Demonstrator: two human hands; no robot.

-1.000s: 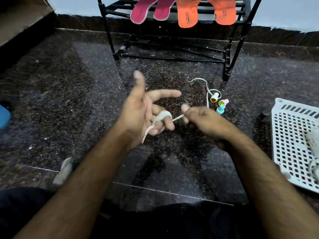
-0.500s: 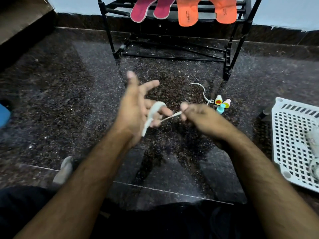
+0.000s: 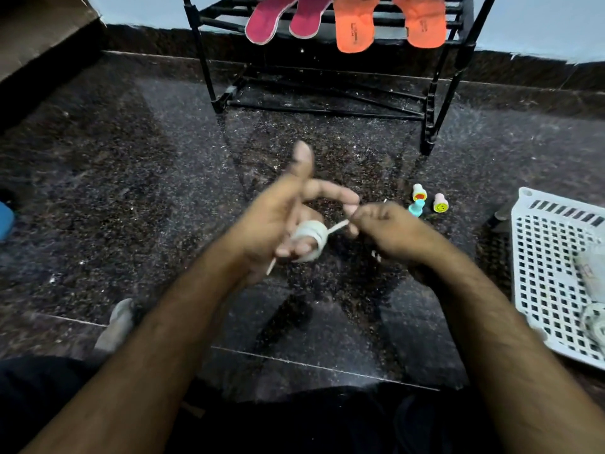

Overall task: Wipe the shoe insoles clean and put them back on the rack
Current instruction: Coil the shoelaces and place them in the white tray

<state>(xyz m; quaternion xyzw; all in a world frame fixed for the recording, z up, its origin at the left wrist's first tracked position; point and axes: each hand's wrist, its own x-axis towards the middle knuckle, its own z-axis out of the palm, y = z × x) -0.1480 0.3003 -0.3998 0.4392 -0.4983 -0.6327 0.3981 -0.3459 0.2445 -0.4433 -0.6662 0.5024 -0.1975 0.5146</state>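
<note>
A person seated on a dark speckled stone floor (image 3: 131, 178) winds a white cord (image 3: 311, 237) around the lower fingers of the left hand (image 3: 281, 221), whose thumb points up and forefinger reaches toward the right hand. Those wrapped fingers curl loosely inside the coil, and a loose end hangs below the palm. The right hand (image 3: 389, 231), just beside the left, pinches the taut free end of the cord between thumb and fingertips.

Beyond both hands, against the wall, stands a black metal rack (image 3: 435, 93). On its shelf lie a pair of magenta insoles (image 3: 288, 18) and, to their right, a pair of orange insoles (image 3: 389, 21), their ends hanging over the front rail.

Just past the right hand, three small toy stampers (image 3: 425, 201) sit on the floor: one yellow-and-red, one teal, one pink with a smiley face. Farther to the right of the right hand lies a white perforated plastic basket (image 3: 556, 273), with pale objects in it that are too blurred to identify. Below the left forearm a grey shape rests on the floor.
</note>
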